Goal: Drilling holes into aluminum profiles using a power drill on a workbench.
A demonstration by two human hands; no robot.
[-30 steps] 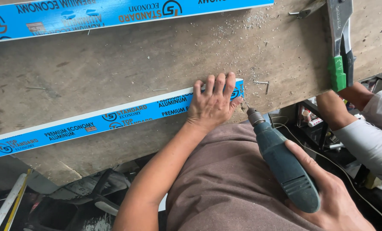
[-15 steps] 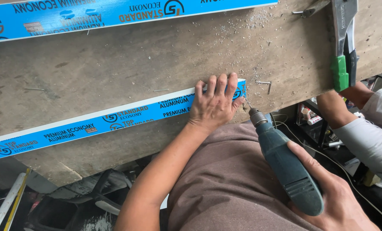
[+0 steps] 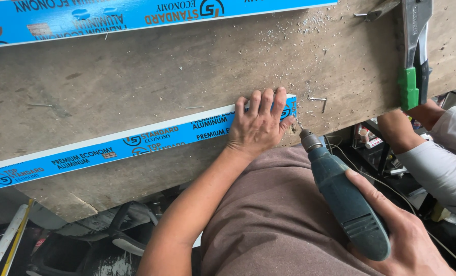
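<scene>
Left hand (image 3: 261, 125) flat, palm down, fingers spread, pressing the right end of blue aluminium strip (image 3: 110, 148) onto the table (image 3: 136, 76). Strip running away to the left of that hand, slightly slanted, lying on the worn wooden top. Right hand (image 3: 407, 240) closed around grey-green electric drill (image 3: 343, 197), grip at its rear end. Drill bit tip at the strip's end, just right of the left hand's fingertips (contact point too small to tell). Drill cord trailing off to the right of the right hand. Metal shavings (image 3: 289, 41) scattered on the table beyond the left hand. Small staple-like pin (image 3: 319, 101) on the wood just right of the left hand. Second blue strip (image 3: 136, 15) along the table's far edge, well beyond both hands. Metal clamp with green handle (image 3: 412, 56) over the table's right part, beyond the right hand. Another person's arm (image 3: 427, 148) in a pale sleeve, right of the drill, below the clamp.
</scene>
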